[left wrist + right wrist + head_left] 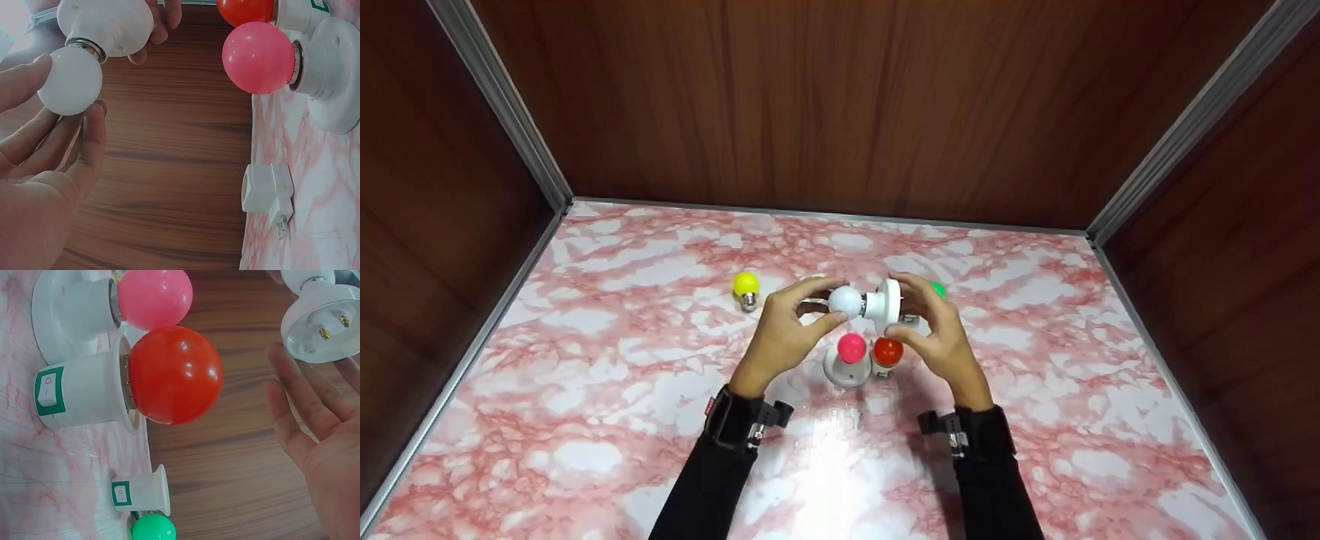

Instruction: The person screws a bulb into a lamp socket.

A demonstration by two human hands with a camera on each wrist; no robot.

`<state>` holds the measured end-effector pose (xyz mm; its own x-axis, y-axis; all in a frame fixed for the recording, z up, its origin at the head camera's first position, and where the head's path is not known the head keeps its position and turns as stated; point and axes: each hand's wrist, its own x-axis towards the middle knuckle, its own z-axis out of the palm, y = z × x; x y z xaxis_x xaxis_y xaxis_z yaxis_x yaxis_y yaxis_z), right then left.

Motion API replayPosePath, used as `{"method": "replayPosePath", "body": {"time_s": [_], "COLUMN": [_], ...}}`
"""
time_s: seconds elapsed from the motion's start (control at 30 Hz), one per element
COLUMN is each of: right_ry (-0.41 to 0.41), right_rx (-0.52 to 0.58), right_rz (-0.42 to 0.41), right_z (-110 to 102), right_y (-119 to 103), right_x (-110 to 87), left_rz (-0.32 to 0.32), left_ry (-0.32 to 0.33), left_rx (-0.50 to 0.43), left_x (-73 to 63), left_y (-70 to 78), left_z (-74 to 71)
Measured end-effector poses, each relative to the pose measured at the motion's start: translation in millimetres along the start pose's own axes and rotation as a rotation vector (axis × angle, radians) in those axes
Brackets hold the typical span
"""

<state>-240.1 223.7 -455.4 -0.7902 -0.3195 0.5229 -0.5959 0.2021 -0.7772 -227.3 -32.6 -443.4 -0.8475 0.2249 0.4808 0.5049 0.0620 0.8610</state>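
Note:
In the head view, my left hand [784,334] pinches a white light bulb [846,301] between thumb and fingers, its round end toward the palm. My right hand [941,341] grips a white round-based bulb holder [892,301] by the rim of its base. The bulb's metal screw collar [87,47] meets the holder's mouth, with part of the thread showing. Both are held sideways above the table. The right wrist view shows two brass terminals [324,334] on the open underside of the base.
Below the hands stand a pink bulb [851,348] in a round-based holder and a red bulb [889,351] in a switch holder. A yellow bulb [746,284] lies left. Beyond the right hand are a green bulb [154,527] and another switch holder [147,490]. A plug-in socket adapter [264,188] is on the table.

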Motion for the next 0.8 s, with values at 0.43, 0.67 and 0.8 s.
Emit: {"method": "replayPosePath", "body": {"time_s": [0.43, 0.67, 0.8], "right_ry": [-0.007, 0.007, 0.007], "right_rx": [0.023, 0.026, 0.027], "right_rz": [0.004, 0.008, 0.004], "right_z": [0.2, -0.6, -0.5], "right_y": [0.7, -0.8, -1.8], "right_x": [0.1, 0.2, -0.2], "left_rz": [0.033, 0.029, 0.021], "left_ry": [0.000, 0.000, 0.000], "left_rx": [-0.033, -0.087, -0.093], "left_x": [0.9, 1.2, 1.0], "left_y": [-1.6, -2.1, -2.0], "left_z": [-0.2, 1.0, 1.1]}}
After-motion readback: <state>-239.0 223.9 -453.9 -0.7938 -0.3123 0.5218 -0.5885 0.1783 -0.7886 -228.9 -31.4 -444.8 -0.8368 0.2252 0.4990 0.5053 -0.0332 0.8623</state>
